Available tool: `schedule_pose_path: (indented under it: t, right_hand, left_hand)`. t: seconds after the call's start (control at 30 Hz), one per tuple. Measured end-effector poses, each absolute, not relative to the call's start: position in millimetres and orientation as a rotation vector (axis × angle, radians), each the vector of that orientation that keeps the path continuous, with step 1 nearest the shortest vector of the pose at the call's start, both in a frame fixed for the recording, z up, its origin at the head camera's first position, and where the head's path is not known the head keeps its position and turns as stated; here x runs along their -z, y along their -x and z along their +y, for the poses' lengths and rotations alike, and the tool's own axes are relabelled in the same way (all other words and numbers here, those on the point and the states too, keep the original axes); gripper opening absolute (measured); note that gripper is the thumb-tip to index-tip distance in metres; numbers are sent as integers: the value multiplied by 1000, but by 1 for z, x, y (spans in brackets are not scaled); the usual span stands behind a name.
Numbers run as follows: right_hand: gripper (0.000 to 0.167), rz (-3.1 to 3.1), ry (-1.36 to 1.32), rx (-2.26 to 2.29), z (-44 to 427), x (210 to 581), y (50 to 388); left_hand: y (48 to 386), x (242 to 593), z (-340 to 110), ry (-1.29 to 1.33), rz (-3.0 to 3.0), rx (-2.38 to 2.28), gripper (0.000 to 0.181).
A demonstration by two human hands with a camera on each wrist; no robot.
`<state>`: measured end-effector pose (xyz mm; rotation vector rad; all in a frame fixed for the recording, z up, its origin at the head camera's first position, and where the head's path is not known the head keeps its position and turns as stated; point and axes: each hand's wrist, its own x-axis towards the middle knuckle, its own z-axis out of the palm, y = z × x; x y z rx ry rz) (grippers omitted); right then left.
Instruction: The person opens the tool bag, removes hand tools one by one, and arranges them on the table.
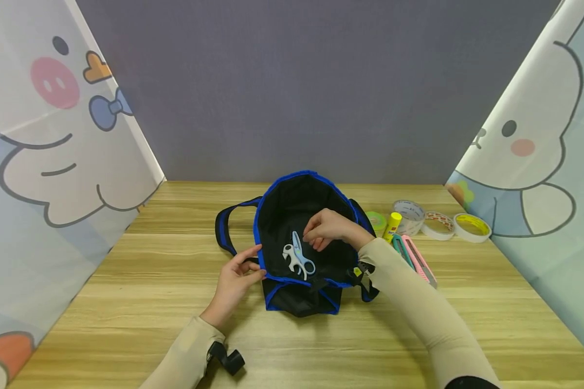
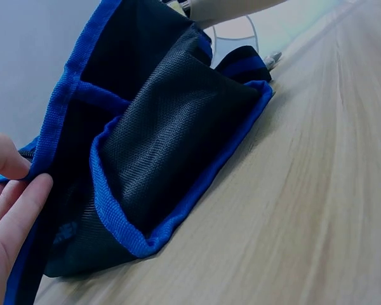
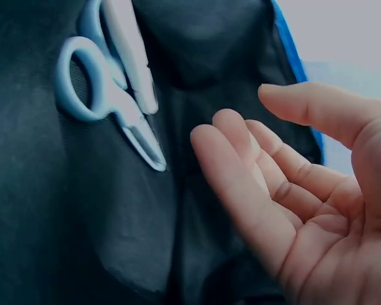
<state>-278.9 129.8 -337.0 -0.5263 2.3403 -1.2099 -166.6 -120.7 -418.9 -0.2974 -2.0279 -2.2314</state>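
A black bag (image 1: 292, 202) with blue trim lies with its mouth open toward me. My left hand (image 1: 233, 281) pinches the bag's left rim; in the left wrist view, the thumb and fingers (image 2: 25, 210) are on either side of the blue edging. Inside the bag lie light blue scissors (image 1: 299, 254) with a white, notched piece (image 1: 289, 254) beside them. Over the bag's interior, just right of the scissors, is my right hand (image 1: 333, 227). Its fingers are loosely bent and apart from the thumb, with nothing between them in the right wrist view.
Right of the bag sit a yellow glue stick (image 1: 392, 226), a green tape roll (image 1: 377, 221), several other tape rolls (image 1: 472, 227), and a teal cutter (image 1: 402, 249) beside a pink cutter (image 1: 417, 258). A strap (image 1: 224, 232) loops out leftward. A grey panel (image 1: 302, 92) stands behind.
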Motion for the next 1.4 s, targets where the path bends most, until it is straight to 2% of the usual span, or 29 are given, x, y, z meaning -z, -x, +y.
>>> schedule_pose_path:
  t: [0.33,0.93,1.23,1.4]
  right_hand:
    - [10,2267,478,1031,106,352,283]
    - [11,2290,473,863,96,365,279]
    - [23,2310,506,837,96,366,279]
    - [23,2300,504,798,98,364,279]
  left_hand:
    - [167,419,-120,298,-2026,2231,58]
    - [167,420,-119,306,-2019,2238,59]
    - [167,420,-119,307,-2023,2233,58]
    - [167,421,-120,318,-2021,2232,59]
